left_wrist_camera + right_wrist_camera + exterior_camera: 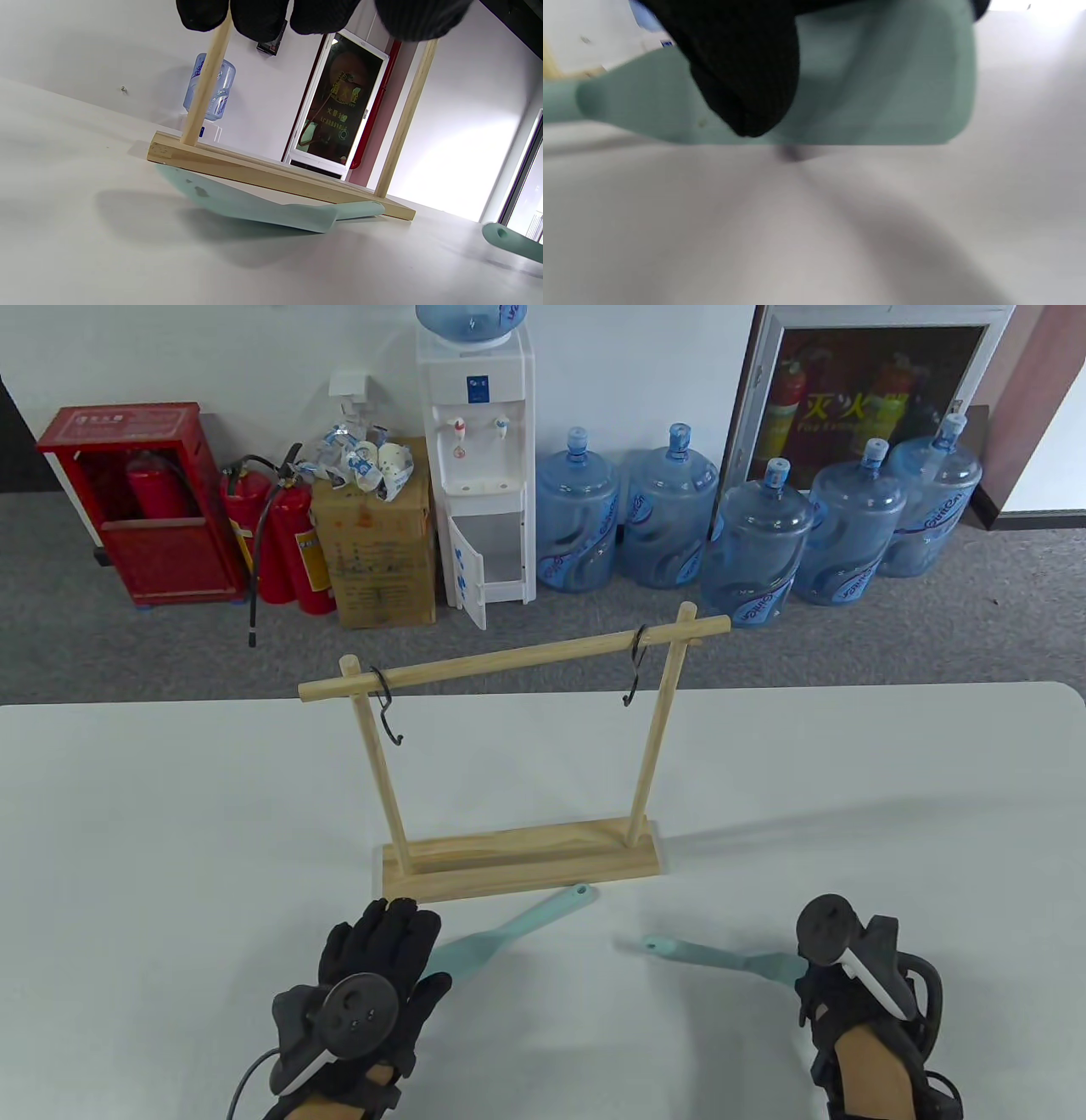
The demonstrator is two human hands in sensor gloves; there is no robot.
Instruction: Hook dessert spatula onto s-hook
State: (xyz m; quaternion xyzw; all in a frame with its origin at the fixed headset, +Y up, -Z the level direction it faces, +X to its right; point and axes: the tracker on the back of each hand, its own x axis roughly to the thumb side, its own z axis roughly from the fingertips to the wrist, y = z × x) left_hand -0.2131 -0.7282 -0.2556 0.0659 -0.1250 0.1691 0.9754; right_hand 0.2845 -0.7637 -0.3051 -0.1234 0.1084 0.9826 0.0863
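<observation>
Two teal dessert spatulas lie in front of a wooden rack (517,861). The rack's bar (509,657) carries two black S-hooks, one on the left (388,717) and one on the right (634,670), both empty. My left hand (399,933) is open, fingers spread, just left of the left spatula (517,925). In the left wrist view that spatula (254,207) lies flat against the rack base. My right hand (836,976) grips the blade of the right spatula (713,954), its handle pointing left. In the right wrist view a finger (746,84) presses on the blade (882,84), just above the table.
The white table (170,857) ends just behind the rack. Beyond it on the floor stand a water dispenser (479,466), several blue water bottles (764,543), a cardboard box and fire extinguishers (288,543).
</observation>
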